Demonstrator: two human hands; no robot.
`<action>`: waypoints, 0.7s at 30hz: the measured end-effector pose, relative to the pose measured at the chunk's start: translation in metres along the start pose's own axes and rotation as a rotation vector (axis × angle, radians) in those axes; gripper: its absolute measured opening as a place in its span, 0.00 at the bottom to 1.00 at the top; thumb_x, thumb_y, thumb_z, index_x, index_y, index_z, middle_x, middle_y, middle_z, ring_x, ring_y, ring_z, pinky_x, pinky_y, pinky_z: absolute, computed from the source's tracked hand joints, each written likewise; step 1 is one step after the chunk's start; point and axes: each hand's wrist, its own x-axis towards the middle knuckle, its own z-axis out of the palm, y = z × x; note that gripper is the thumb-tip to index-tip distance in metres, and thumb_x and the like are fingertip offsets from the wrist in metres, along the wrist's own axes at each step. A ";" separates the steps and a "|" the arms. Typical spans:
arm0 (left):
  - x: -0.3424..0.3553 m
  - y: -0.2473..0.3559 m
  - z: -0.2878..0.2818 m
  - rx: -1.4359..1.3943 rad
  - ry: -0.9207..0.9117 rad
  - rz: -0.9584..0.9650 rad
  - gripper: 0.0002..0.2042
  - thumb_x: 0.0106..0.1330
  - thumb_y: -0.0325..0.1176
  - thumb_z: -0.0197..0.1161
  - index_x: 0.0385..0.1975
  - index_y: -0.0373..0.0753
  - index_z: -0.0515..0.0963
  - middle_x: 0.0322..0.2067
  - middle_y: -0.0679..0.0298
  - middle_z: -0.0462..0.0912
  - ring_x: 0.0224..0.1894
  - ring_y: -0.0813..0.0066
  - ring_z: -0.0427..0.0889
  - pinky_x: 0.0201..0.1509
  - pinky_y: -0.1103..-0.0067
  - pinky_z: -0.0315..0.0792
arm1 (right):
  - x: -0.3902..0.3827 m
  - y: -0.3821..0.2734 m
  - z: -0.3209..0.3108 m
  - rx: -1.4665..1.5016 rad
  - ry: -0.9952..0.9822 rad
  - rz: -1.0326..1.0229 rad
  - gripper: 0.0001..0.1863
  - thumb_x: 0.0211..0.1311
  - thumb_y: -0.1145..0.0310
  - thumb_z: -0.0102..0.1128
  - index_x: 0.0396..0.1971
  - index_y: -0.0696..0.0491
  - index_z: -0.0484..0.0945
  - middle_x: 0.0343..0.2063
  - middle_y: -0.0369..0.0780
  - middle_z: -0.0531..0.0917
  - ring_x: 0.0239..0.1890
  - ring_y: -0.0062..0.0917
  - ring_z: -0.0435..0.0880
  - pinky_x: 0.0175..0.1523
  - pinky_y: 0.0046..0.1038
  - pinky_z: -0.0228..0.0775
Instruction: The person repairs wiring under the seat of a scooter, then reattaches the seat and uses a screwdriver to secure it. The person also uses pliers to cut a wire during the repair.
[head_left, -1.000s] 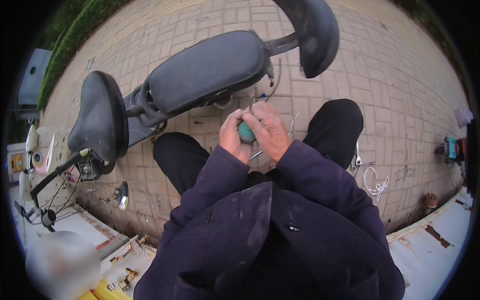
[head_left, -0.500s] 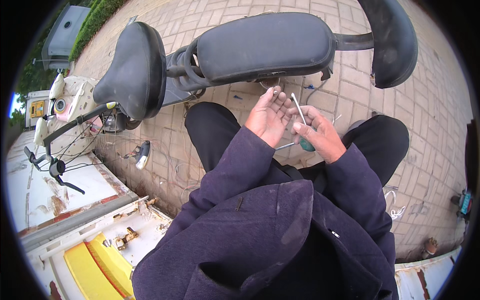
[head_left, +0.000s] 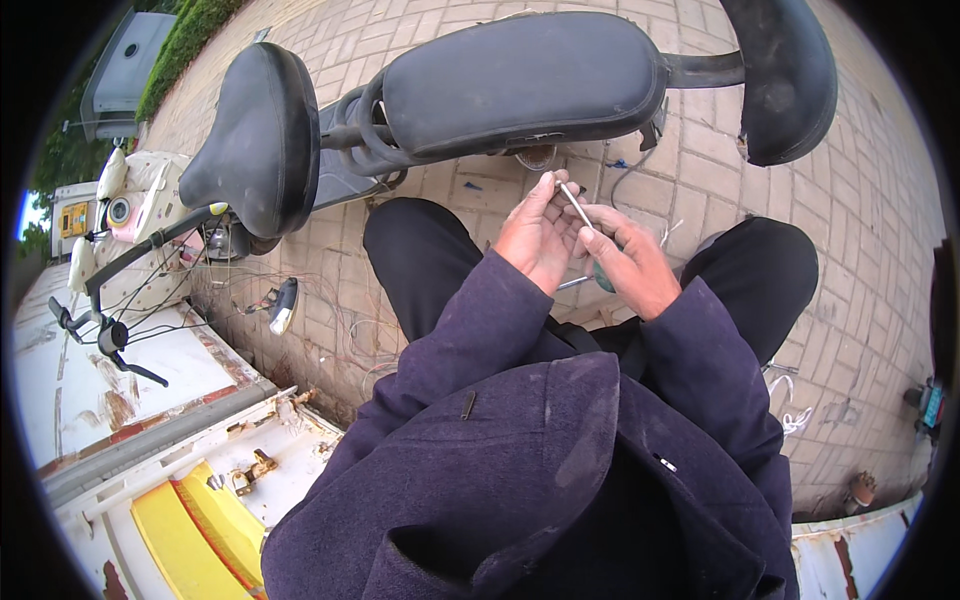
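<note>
My right hand (head_left: 637,262) grips a screwdriver by its green handle (head_left: 603,277), fingers wrapped round it. The thin metal shaft (head_left: 574,204) points up and left, its tip at the fingertips of my left hand (head_left: 535,237). That left hand is palm up, with thumb and fingers pinched round the tip. Something small may sit between them, too small to name. Below the hands a second metal rod (head_left: 575,283) shows beside the green handle; where it ends is hidden. Just beyond my hands stands an electric bike with a long black seat (head_left: 525,85).
The bike's black saddle (head_left: 255,140) and handlebar (head_left: 150,245) are on the left. A loose lamp (head_left: 284,306) and thin wires lie on the brick paving. White rusty panels (head_left: 130,400) stand at lower left, white cord (head_left: 796,420) at right. My knees flank my hands.
The screwdriver's shaft has swung left, and its tip has come to my left fingertips. My left thumb and fingers have closed in round it, and the two hands are nearer together.
</note>
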 end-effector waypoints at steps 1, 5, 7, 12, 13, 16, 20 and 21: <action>0.000 -0.001 0.000 0.000 -0.004 -0.010 0.12 0.70 0.46 0.64 0.46 0.50 0.79 0.41 0.73 0.80 0.46 0.74 0.77 0.50 0.69 0.74 | 0.000 0.001 -0.001 -0.002 -0.017 0.003 0.20 0.71 0.68 0.52 0.58 0.61 0.75 0.34 0.39 0.82 0.31 0.19 0.77 0.39 0.25 0.71; -0.001 -0.003 0.002 -0.023 0.011 0.017 0.12 0.70 0.46 0.65 0.47 0.48 0.79 0.40 0.72 0.81 0.45 0.75 0.77 0.48 0.72 0.74 | 0.001 0.002 -0.002 -0.024 -0.022 0.007 0.20 0.71 0.68 0.50 0.57 0.62 0.75 0.33 0.39 0.81 0.31 0.19 0.77 0.39 0.25 0.71; -0.002 -0.003 0.003 -0.025 0.030 0.027 0.12 0.70 0.46 0.65 0.47 0.48 0.79 0.40 0.72 0.81 0.44 0.75 0.78 0.48 0.73 0.74 | 0.001 0.002 -0.002 -0.029 -0.004 0.003 0.20 0.70 0.67 0.50 0.56 0.62 0.76 0.31 0.40 0.82 0.28 0.20 0.77 0.37 0.27 0.70; -0.003 -0.004 0.002 -0.013 0.043 0.039 0.13 0.71 0.45 0.64 0.47 0.47 0.78 0.40 0.72 0.81 0.44 0.76 0.78 0.48 0.74 0.74 | 0.001 0.007 -0.003 -0.099 0.005 -0.011 0.20 0.71 0.67 0.50 0.55 0.62 0.77 0.30 0.40 0.81 0.31 0.21 0.78 0.38 0.26 0.70; -0.003 -0.005 0.002 -0.008 0.041 0.041 0.13 0.71 0.45 0.64 0.47 0.47 0.78 0.39 0.72 0.81 0.44 0.76 0.78 0.48 0.74 0.75 | 0.001 0.009 -0.002 -0.089 0.009 -0.025 0.20 0.71 0.67 0.50 0.55 0.62 0.77 0.30 0.40 0.81 0.31 0.21 0.78 0.39 0.26 0.70; -0.001 -0.007 0.000 0.008 0.025 0.077 0.13 0.70 0.44 0.64 0.47 0.46 0.78 0.40 0.71 0.82 0.43 0.76 0.79 0.47 0.74 0.75 | 0.003 0.011 -0.001 -0.029 -0.008 -0.038 0.19 0.71 0.68 0.50 0.55 0.62 0.77 0.30 0.38 0.81 0.32 0.20 0.78 0.40 0.25 0.71; 0.001 -0.010 0.000 0.089 0.002 0.172 0.13 0.70 0.43 0.65 0.47 0.44 0.79 0.40 0.68 0.82 0.42 0.75 0.79 0.48 0.73 0.75 | 0.005 0.006 -0.004 0.243 -0.059 0.104 0.16 0.73 0.70 0.49 0.54 0.60 0.78 0.29 0.36 0.81 0.31 0.17 0.78 0.38 0.22 0.72; 0.001 -0.011 0.000 0.095 0.006 0.175 0.13 0.70 0.43 0.65 0.47 0.44 0.79 0.41 0.68 0.82 0.42 0.74 0.80 0.49 0.73 0.75 | 0.005 0.004 -0.006 0.338 -0.087 0.146 0.15 0.73 0.70 0.49 0.53 0.60 0.78 0.29 0.36 0.81 0.30 0.16 0.78 0.37 0.21 0.72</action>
